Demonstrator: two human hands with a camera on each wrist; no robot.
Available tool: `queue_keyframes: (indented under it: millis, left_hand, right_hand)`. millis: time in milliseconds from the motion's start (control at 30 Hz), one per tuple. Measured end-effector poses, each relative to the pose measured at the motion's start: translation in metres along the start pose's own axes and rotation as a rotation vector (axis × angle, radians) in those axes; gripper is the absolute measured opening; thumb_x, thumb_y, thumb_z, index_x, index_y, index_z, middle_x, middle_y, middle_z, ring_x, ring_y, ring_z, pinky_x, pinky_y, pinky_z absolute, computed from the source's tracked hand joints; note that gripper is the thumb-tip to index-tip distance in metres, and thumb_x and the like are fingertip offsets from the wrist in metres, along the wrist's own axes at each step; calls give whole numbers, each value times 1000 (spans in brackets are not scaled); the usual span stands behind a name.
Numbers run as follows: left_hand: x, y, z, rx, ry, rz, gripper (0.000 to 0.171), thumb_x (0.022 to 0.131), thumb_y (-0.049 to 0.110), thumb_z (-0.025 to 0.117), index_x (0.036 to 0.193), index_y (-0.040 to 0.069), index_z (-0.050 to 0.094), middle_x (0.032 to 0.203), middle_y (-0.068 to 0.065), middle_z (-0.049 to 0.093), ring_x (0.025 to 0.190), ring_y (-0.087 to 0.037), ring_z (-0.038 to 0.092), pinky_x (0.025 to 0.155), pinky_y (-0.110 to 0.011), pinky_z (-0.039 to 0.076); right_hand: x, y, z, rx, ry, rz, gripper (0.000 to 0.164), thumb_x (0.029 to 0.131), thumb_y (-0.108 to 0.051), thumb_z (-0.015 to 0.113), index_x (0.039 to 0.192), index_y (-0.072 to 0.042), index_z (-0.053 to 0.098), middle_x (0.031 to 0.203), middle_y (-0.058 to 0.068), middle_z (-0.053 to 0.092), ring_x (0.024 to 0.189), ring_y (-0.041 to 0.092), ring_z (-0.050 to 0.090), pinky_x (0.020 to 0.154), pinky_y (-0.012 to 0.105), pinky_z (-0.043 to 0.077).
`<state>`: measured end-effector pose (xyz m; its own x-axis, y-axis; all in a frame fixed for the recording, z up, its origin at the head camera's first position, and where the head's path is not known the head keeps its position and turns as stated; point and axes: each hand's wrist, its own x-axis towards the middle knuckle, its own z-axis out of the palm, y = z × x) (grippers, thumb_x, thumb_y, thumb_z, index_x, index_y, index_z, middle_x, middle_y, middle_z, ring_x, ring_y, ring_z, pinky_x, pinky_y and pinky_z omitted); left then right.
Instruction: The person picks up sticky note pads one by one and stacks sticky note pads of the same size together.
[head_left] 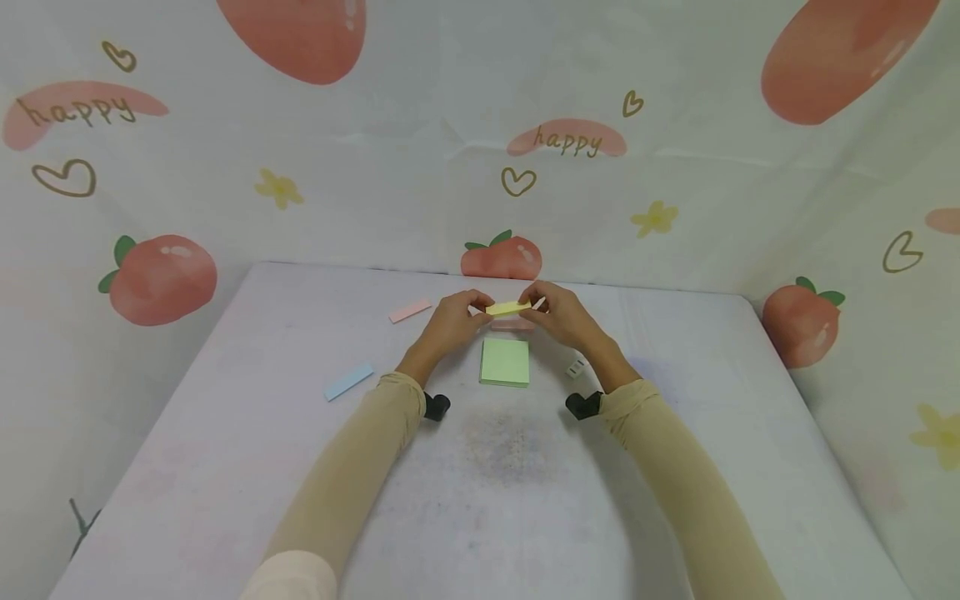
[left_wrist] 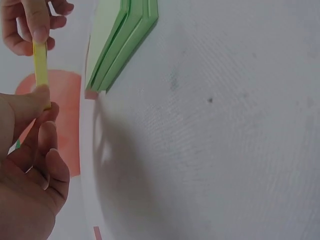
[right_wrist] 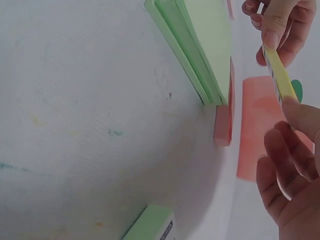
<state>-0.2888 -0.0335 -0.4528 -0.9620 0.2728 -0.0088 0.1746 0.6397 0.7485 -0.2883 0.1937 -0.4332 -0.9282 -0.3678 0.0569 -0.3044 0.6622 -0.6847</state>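
your left grip (head_left: 453, 320) and right grip (head_left: 562, 315) pinch the yellow strip (head_left: 507, 308) at its ends; probably light, stiffness hard to tell, so hold there gently.

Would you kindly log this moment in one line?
left hand: pinches yellow strip, one end | right hand: pinches its other end | green pad: on table

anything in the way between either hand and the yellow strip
Nothing visible: the left hand and right hand pinch the yellow strip directly, one at each end. The green pad lies on the table, not between them.
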Motion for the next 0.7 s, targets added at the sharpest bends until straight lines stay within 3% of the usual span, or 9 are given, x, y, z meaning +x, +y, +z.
queue_keyframes:
  millis: [300,500,700]
  left_hand:
    - [6,-5,2,26,-5,5,21,97,22,70,117,18,71,120,-1,73,102,-23,61,97,-41,51]
    - [6,-7,4,37,-25,19,17,95,22,72,112,19,73,119,-1,74,115,-23,63,104,-46,49]
    - [7,-10,8,65,-40,33,17,95,23,72,112,20,73,118,0,74,118,-22,63,105,-46,48]
  right_hand:
    - [0,5,2,-46,-36,116,23,98,-21,69,118,-10,67,110,11,69,92,25,62,73,30,52]
    - [0,10,5,-146,-35,83,21,96,-17,72,114,-8,69,110,12,73,98,26,66,84,38,54]
    - [-2,15,8,-203,-26,58,20,94,-18,74,111,-10,70,108,11,75,95,26,68,84,41,54]
